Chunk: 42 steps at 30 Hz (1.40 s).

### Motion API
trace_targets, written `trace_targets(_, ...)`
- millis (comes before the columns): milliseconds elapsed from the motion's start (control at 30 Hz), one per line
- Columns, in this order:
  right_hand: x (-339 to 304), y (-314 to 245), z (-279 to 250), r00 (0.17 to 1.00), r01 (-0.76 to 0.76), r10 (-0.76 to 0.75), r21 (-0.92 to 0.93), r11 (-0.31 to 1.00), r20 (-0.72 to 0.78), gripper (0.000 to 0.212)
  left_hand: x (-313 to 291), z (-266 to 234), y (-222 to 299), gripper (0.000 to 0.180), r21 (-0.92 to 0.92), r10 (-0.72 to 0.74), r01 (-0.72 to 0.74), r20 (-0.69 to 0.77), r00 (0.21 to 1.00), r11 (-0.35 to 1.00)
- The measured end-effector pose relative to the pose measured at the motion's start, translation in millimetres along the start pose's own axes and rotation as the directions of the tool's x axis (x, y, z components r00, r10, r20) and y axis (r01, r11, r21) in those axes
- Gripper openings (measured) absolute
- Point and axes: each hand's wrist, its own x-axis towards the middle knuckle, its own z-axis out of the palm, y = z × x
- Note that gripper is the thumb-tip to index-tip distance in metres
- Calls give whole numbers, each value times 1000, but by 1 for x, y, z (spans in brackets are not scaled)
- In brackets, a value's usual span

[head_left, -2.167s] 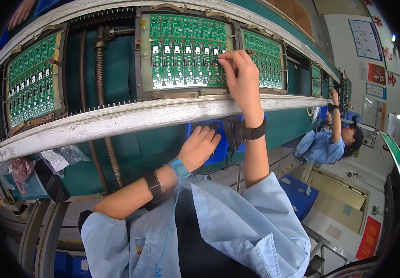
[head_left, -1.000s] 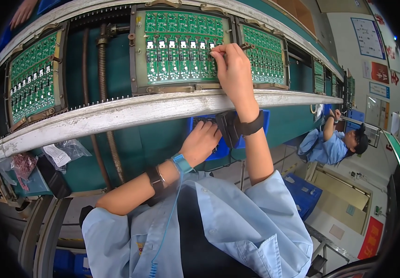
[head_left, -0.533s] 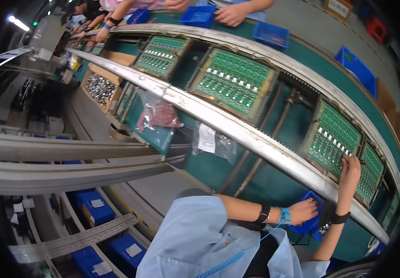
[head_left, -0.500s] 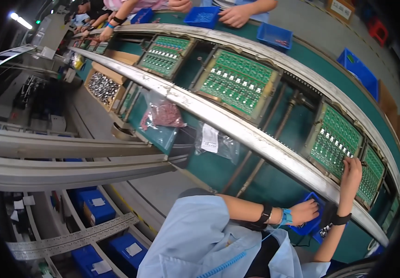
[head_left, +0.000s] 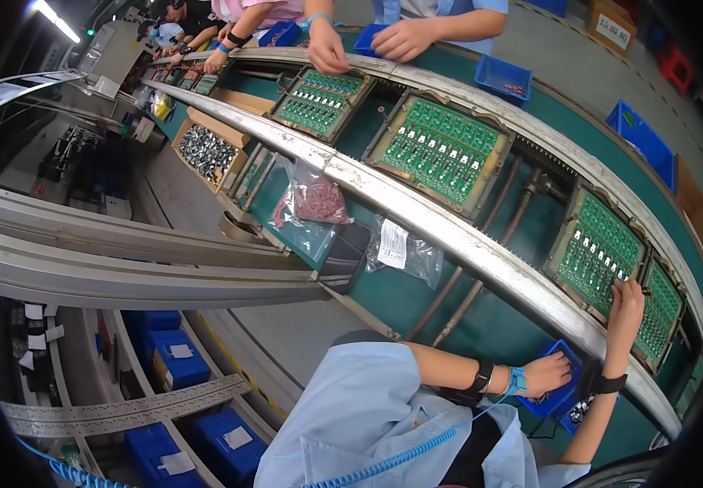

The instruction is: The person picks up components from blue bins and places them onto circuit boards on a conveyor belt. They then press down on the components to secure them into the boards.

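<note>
My right hand (head_left: 626, 305) is at the lower right edge of a green circuit board panel (head_left: 600, 248), fingertips pinched together against it. Whatever they hold is too small to make out. A row of small white parts stands across that panel. Lower down, my left hand (head_left: 548, 375) reaches into a blue bin (head_left: 561, 395) with its fingers curled over small parts; what they grip is hidden. A second small bin (head_left: 579, 413) with shiny metal parts sits beside it, partly covered by my right forearm. Another green panel (head_left: 659, 315) lies just right of my right hand.
A pale metal rail (head_left: 441, 232) runs between me and the boards. Across the line, a co-worker's hand (head_left: 329, 53) hovers over a framed board (head_left: 319, 103). A bag of reddish parts (head_left: 319, 199) and a cardboard box of metal parts (head_left: 207, 153) lie on the left.
The whole view has shifted slightly. A co-worker's hand has come forward from the far side to above a board. My right hand stays at the panel, my left in the bin.
</note>
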Motion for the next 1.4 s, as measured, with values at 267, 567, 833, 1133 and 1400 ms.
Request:
trace_targets(267, -22, 29, -31, 967, -40, 51, -49, 998, 249, 22, 26, 35, 12, 37, -108, 59, -73, -128, 990, 991)
trace_targets(567, -19, 49, 12, 984, -137, 132, 34, 990, 122, 57, 52, -2, -34, 21, -64, 28, -15, 208, 978, 998)
trace_targets(833, -82, 55, -33, 873, -419, 488, 532, 736, 12, 38, 68, -83, -32, 15, -520, -254, 173, -89, 963, 836)
trace_targets(1133, -176, 22, 13, 932, -349, 285, 335, 875, 225, 17, 112, -137, -72, 13, -817, -555, 224, -136, 821, 532)
trace_targets(1400, -192, 36, 36, 948, -316, 286, 348, 882, 138, 13, 152, -130, -85, 17, -774, -584, 347, -34, 811, 529)
